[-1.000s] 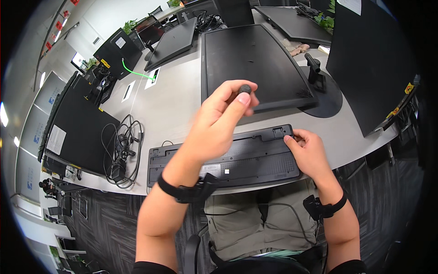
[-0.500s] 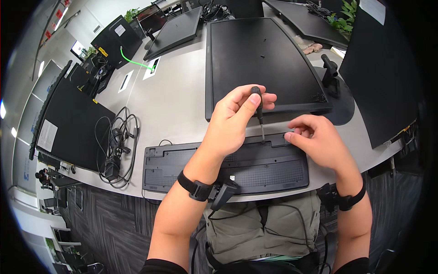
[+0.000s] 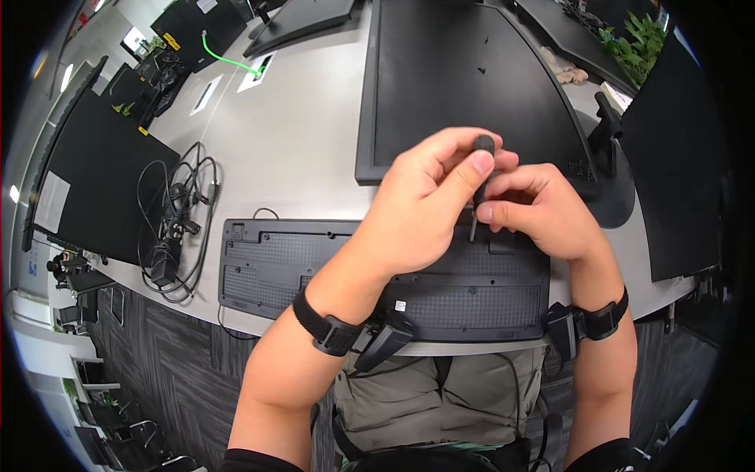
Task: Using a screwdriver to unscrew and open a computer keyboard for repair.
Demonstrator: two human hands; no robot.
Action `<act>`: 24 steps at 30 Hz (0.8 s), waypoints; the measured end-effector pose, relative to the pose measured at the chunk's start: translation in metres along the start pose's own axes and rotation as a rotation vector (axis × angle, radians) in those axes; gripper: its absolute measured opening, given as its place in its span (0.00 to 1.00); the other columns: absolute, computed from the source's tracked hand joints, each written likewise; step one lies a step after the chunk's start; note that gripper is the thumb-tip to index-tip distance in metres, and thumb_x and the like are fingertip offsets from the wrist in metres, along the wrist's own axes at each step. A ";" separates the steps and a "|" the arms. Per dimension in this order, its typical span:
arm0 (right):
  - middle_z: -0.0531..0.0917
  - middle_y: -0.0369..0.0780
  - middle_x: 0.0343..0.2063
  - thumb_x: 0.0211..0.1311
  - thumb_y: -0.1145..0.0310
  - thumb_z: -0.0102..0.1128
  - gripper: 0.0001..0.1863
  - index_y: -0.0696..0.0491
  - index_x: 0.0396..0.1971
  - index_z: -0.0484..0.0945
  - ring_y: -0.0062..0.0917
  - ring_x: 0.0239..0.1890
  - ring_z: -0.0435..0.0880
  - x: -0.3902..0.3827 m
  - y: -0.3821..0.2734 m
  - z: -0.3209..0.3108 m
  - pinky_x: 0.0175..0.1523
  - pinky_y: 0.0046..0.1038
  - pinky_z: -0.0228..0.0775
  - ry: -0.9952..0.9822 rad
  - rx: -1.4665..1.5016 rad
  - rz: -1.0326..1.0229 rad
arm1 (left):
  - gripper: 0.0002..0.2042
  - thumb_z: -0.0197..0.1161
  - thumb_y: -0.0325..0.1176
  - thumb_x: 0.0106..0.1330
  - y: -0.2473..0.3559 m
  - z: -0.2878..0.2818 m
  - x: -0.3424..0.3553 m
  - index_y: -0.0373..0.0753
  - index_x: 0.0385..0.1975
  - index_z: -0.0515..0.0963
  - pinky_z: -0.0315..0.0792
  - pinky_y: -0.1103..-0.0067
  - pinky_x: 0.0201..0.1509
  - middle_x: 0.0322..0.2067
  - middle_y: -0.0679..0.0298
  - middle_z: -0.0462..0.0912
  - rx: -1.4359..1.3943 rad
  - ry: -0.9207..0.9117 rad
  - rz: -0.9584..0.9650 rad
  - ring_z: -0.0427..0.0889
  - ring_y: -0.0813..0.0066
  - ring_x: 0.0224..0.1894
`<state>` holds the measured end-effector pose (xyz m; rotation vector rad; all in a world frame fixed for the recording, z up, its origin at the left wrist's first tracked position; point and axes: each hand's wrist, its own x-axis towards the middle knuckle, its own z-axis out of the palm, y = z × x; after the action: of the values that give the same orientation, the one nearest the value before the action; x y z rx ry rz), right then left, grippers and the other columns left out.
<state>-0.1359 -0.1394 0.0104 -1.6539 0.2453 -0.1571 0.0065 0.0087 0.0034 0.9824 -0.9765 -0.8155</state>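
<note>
1. While a face-up monitor takes up the desk beyond the hands, a monitor stand sits at its right; tangled black cables lie left.
2. Left forearm blocks part of the upside-down keyboard, which lies below both hands.
3. Left hand pinches the screwdriver by its handle, near upright, shaft pointing down at the keyboard.
4. Right hand: thumb and fingertips at the shaft, cannot tell if gripping.
</note>
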 end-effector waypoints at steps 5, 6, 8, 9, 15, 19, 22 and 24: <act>0.86 0.36 0.29 0.63 0.74 0.72 0.08 0.62 0.40 0.87 0.16 0.31 0.82 -0.001 -0.002 0.001 0.38 0.22 0.74 0.020 -0.041 0.015 | 0.16 0.55 0.36 0.81 0.004 0.001 -0.001 0.30 0.58 0.75 0.82 0.74 0.54 0.51 0.53 0.85 0.046 0.015 -0.016 0.85 0.70 0.51; 0.86 0.36 0.29 0.63 0.74 0.72 0.08 0.62 0.40 0.87 0.17 0.31 0.82 0.000 -0.002 0.001 0.38 0.22 0.75 0.017 -0.042 0.013 | 0.16 0.55 0.36 0.81 0.004 0.001 -0.001 0.30 0.58 0.75 0.82 0.74 0.54 0.51 0.53 0.85 0.052 0.015 -0.012 0.84 0.70 0.52; 0.86 0.36 0.29 0.64 0.74 0.72 0.09 0.62 0.40 0.87 0.17 0.31 0.82 0.000 -0.002 0.002 0.38 0.22 0.75 0.016 -0.039 0.011 | 0.16 0.55 0.36 0.81 0.005 0.001 -0.001 0.30 0.58 0.74 0.82 0.74 0.55 0.52 0.52 0.85 0.054 0.018 -0.004 0.84 0.70 0.52; 0.86 0.36 0.29 0.64 0.73 0.72 0.09 0.62 0.40 0.87 0.17 0.31 0.82 0.001 -0.001 0.001 0.38 0.22 0.74 0.018 -0.035 0.009 | 0.16 0.55 0.36 0.81 0.004 0.002 -0.001 0.29 0.59 0.74 0.82 0.74 0.55 0.52 0.52 0.85 0.051 0.019 0.001 0.84 0.70 0.52; 0.86 0.36 0.29 0.64 0.73 0.72 0.09 0.61 0.41 0.87 0.17 0.31 0.82 0.000 0.002 0.000 0.38 0.22 0.74 0.017 -0.040 -0.002 | 0.17 0.55 0.36 0.81 0.005 0.001 -0.001 0.29 0.60 0.74 0.82 0.74 0.56 0.52 0.51 0.85 0.073 0.005 -0.003 0.84 0.70 0.53; 0.86 0.36 0.29 0.64 0.72 0.72 0.09 0.61 0.41 0.87 0.17 0.31 0.82 0.001 0.004 0.001 0.38 0.22 0.74 0.016 -0.025 -0.023 | 0.17 0.55 0.35 0.81 0.007 0.000 -0.003 0.29 0.60 0.74 0.81 0.74 0.57 0.53 0.51 0.85 0.079 0.000 -0.006 0.84 0.69 0.53; 0.86 0.36 0.29 0.64 0.72 0.72 0.10 0.61 0.41 0.87 0.17 0.31 0.81 0.001 0.003 0.001 0.38 0.22 0.74 0.015 -0.025 -0.008 | 0.17 0.54 0.35 0.81 0.007 0.001 -0.003 0.29 0.60 0.74 0.81 0.73 0.57 0.53 0.51 0.85 0.083 0.001 -0.003 0.84 0.69 0.54; 0.86 0.36 0.29 0.64 0.73 0.72 0.10 0.61 0.41 0.87 0.17 0.31 0.82 0.000 0.003 0.001 0.38 0.22 0.75 0.015 -0.045 -0.014 | 0.17 0.55 0.35 0.81 0.007 0.001 -0.003 0.29 0.60 0.74 0.81 0.73 0.58 0.53 0.51 0.85 0.079 0.003 -0.013 0.84 0.69 0.54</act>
<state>-0.1358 -0.1385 0.0074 -1.6997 0.2501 -0.1763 0.0053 0.0135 0.0093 1.0589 -1.0066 -0.7908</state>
